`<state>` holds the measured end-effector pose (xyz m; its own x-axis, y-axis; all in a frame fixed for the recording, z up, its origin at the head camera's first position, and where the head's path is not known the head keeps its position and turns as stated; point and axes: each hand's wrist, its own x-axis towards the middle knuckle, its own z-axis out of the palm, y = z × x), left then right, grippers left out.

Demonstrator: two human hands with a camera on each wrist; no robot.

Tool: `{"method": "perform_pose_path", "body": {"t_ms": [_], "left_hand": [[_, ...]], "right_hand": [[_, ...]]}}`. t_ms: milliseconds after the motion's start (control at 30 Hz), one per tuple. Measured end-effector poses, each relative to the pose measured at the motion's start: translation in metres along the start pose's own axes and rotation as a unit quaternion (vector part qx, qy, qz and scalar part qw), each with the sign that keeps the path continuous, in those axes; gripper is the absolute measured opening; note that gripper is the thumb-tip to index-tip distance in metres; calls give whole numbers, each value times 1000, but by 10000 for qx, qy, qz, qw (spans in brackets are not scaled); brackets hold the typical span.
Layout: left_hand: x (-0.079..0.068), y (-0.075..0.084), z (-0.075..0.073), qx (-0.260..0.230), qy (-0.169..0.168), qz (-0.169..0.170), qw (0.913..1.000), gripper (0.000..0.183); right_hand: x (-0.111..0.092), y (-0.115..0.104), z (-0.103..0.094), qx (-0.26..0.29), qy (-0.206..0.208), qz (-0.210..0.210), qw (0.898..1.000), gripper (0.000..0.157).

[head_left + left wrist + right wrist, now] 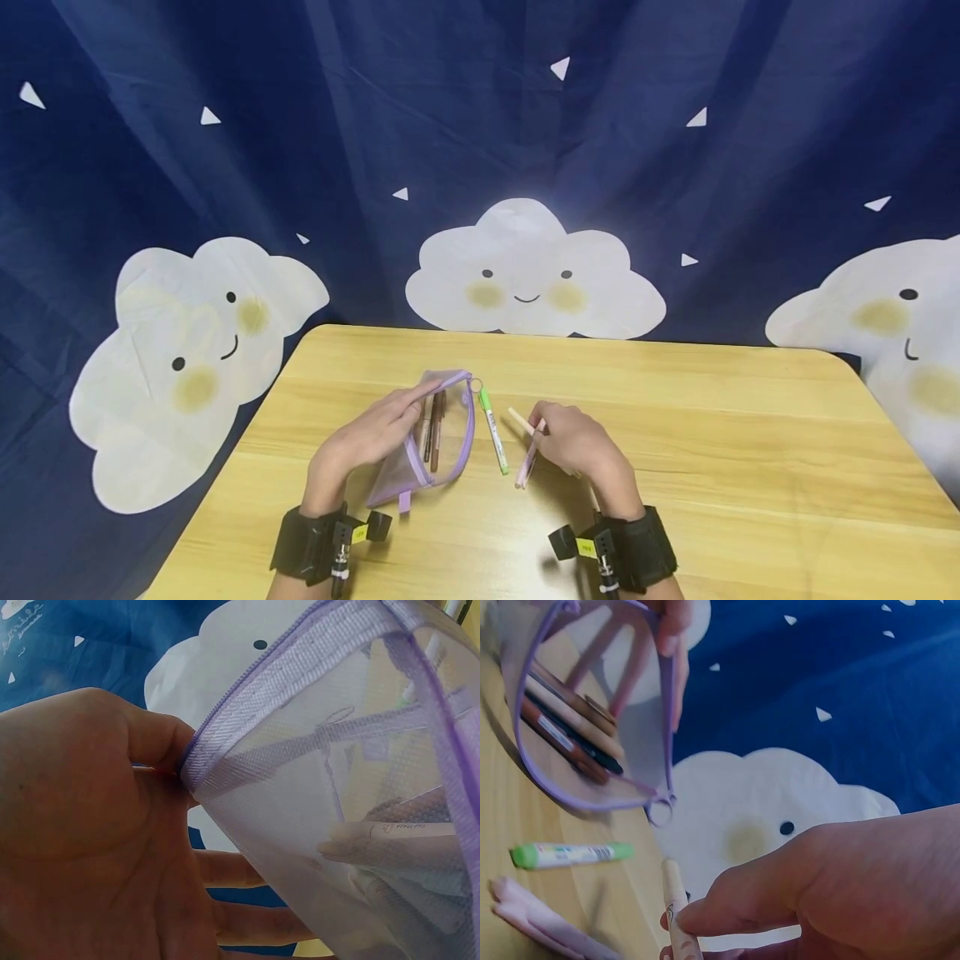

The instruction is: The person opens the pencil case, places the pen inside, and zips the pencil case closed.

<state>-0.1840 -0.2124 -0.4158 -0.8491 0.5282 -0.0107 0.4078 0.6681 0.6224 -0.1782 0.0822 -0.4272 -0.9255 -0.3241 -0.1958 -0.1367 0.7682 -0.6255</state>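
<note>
My left hand [378, 429] pinches the zipped rim of a purple mesh pencil pouch [467, 442] between thumb and fingers. The pouch's mouth gapes toward the right. Several pens [570, 739] in brown, black and cream lie inside it. A cream marker [673, 881] is pinched by my right hand [573, 437], its tip end pointing toward the pouch. Under that hand lies a slim pale pink item [527, 468] with a forked-looking end; its kind is unclear, and the hand partly hides it. Between pouch and right hand, a green-and-white marker [493, 433] rests on the table.
The light wood table [750, 433] extends well to the right of the hands. Behind its far edge hangs a dark blue curtain [360, 150] printed with smiling clouds. A ring pull [476, 385] hangs at the pouch's far corner. Both wrists wear black straps with cameras.
</note>
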Motion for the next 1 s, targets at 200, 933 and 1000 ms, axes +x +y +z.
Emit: {"method": "perform_pose_path", "body": {"t_ms": [200,933,1000], "left_hand": [[0,1,0,105,36,-110,9999,48],[0,1,3,63,-62,-176,9998,47],[0,1,3,64,-65,-175,9998,47]], "right_hand": [[2,-9,6,-171,-47,-166,9997,9],[5,-19,20,689,-526,-436,9953,18],[6,-20,23,738,-466,-506,9949,20]]}}
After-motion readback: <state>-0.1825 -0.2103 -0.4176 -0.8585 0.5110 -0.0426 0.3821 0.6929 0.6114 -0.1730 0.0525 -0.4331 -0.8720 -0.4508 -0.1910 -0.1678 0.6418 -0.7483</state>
